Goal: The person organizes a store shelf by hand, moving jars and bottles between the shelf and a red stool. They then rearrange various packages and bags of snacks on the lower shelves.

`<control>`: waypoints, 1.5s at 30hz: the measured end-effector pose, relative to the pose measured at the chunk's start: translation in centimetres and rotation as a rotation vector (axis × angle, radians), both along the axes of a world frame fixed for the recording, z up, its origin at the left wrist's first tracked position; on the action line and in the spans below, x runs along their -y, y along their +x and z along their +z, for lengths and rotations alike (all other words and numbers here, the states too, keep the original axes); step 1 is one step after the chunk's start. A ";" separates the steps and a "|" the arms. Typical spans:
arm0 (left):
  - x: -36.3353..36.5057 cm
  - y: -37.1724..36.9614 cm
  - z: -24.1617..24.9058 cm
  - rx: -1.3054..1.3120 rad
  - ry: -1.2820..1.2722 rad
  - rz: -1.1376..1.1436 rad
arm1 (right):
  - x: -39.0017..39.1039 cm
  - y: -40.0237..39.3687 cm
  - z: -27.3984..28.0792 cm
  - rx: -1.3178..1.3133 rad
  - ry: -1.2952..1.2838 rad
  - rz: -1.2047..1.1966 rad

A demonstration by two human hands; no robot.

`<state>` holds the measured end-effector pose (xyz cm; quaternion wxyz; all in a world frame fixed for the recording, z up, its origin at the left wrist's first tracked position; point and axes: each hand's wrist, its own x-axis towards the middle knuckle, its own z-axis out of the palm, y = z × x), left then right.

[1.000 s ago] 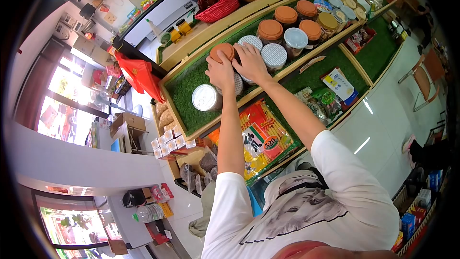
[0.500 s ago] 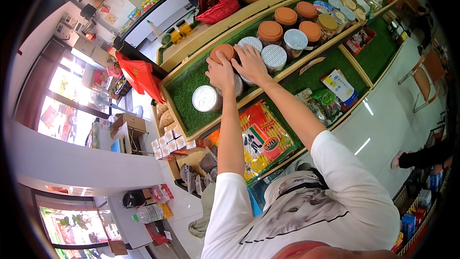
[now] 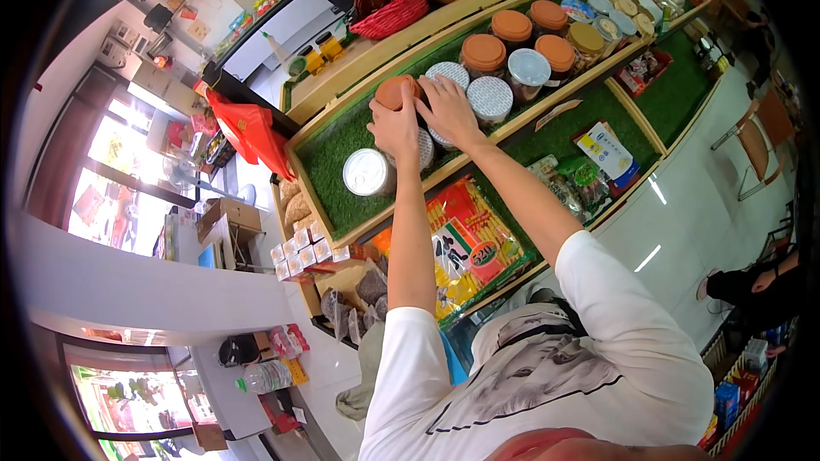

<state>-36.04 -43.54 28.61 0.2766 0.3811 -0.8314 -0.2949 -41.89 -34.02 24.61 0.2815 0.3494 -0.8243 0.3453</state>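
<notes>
A jar with an orange lid [image 3: 395,90] stands on the green turf of the upper shelf, between my two hands. My left hand [image 3: 395,130] curls around its near and left side, thumb by the lid. From the right, my right hand [image 3: 448,113] presses its fingertips to the same jar, beside a jar with a patterned white lid [image 3: 449,75]. Another patterned-lid jar [image 3: 489,100] is to the right of that hand. A silver-lidded can [image 3: 367,172] sits left of my left wrist. More jars partly show beneath my hands.
More orange-lidded jars [image 3: 483,53] and a clear-lidded jar [image 3: 528,68] stand farther right along the wooden rim [image 3: 547,111]. Below lie yellow-and-red food packets [image 3: 470,248]. A red basket [image 3: 393,13] stands behind; a seated person's leg [image 3: 743,286] is at right.
My left thumb has shifted toward the right edge of the orange lid. Otherwise my hands and the jars stay nearly in place. At right, more of the seated person's arm shows.
</notes>
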 end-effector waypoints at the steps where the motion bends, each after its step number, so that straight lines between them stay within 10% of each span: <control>1: 0.0 0.0 0.0 0.007 -0.004 0.006 | 0.0 0.0 0.0 -0.004 -0.004 0.002; 45: -0.1 -0.1 -1.1 -0.007 -0.145 0.018 | 0.0 -0.1 -0.3 -0.009 -0.049 0.008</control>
